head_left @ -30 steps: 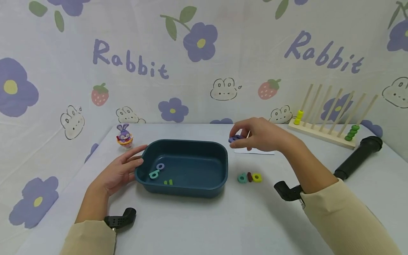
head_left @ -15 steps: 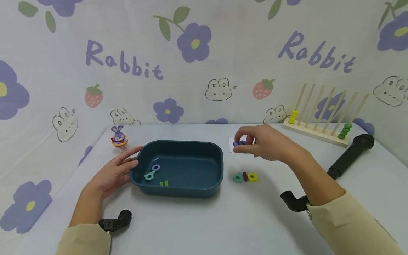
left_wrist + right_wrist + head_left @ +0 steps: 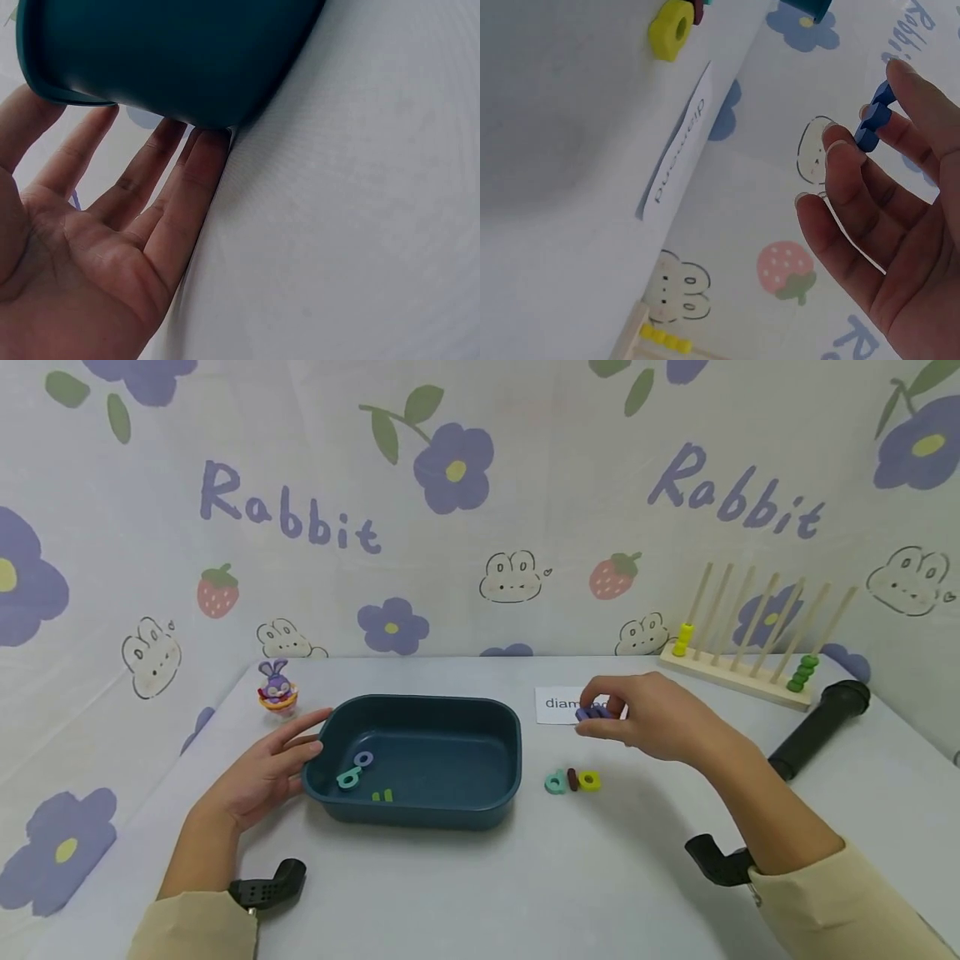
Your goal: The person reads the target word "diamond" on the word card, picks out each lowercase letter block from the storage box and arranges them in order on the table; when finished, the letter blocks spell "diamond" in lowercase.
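My right hand (image 3: 660, 714) pinches a purple-blue letter m (image 3: 595, 713) between thumb and fingertips, above the right part of a white card (image 3: 551, 714) printed "diamond". In the right wrist view, the prongs of the letter m (image 3: 874, 120) show. Fingers of my left hand (image 3: 258, 772) reach straight against the left end of a dark teal tray (image 3: 420, 814), also seen in the left wrist view. Inside the tray are a purple ring-shaped o (image 3: 363, 759), a teal letter d (image 3: 348, 778) and a green piece (image 3: 382, 796). Right of it lie teal (image 3: 555, 782), dark red (image 3: 573, 779) and yellow (image 3: 589, 781) letters in a row.
At the back right stands a wooden peg rack (image 3: 735, 677) with yellow and green beads. A black cylinder (image 3: 821, 727) lies before it. A purple rabbit figurine (image 3: 277, 689) stands behind my left hand. Patterned cloth (image 3: 450, 560) hangs behind the table.
My right hand has moved right and nearer with the letter m, uncovering part of the card's word. My left hand stays at the tray. The head view has shifted slightly.
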Motion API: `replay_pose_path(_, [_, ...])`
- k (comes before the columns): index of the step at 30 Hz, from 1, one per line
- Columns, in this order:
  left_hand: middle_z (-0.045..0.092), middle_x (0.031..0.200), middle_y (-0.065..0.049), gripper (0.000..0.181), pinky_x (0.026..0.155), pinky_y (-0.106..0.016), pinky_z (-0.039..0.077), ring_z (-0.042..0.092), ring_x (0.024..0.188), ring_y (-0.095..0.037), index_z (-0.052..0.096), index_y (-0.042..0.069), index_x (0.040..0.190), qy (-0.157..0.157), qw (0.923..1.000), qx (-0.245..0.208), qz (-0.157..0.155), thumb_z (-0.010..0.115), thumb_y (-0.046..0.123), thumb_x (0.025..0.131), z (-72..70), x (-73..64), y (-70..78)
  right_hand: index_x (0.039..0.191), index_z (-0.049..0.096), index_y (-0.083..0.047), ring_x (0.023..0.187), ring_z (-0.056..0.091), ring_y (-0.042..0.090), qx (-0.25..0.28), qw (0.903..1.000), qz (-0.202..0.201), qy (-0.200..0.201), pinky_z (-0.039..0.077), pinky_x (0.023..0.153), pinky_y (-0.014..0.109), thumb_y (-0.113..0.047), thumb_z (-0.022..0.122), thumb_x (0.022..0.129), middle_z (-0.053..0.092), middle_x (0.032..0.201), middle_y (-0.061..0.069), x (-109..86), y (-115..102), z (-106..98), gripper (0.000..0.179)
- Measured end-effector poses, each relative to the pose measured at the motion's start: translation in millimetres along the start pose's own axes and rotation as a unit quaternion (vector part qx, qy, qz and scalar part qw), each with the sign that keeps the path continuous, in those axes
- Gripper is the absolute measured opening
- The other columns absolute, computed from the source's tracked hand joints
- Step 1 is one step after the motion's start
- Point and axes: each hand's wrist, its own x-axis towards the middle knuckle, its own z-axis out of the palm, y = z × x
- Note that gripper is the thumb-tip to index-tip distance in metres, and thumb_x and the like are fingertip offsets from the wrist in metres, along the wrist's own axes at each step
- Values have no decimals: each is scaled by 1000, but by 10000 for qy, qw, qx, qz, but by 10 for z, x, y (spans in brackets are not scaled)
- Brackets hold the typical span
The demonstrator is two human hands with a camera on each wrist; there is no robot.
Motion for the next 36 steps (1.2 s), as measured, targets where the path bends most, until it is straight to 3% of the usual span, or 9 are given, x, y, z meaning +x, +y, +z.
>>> replay_pose_path(18, [27,167,-19,64,98,-24,55,59,124,-8,27,26,165,-73,10000,-46,38,55,33,108,-13,8,-9,112,72,-20,65,53,16,-570,9979,290,-95,42,57,30,-38,77,92,62,76,-1,-191,336,255,27])
replay_pose_path(36, [27,166,-20,64,96,-23,56,62,120,-5,27,25,165,-31,9999,-120,21,55,33,108,12,-8,3,102,71,-25,72,54,16,-878,9944,366,-465,41,61,30,-37,80,90,62,77,-3,-168,383,433,19])
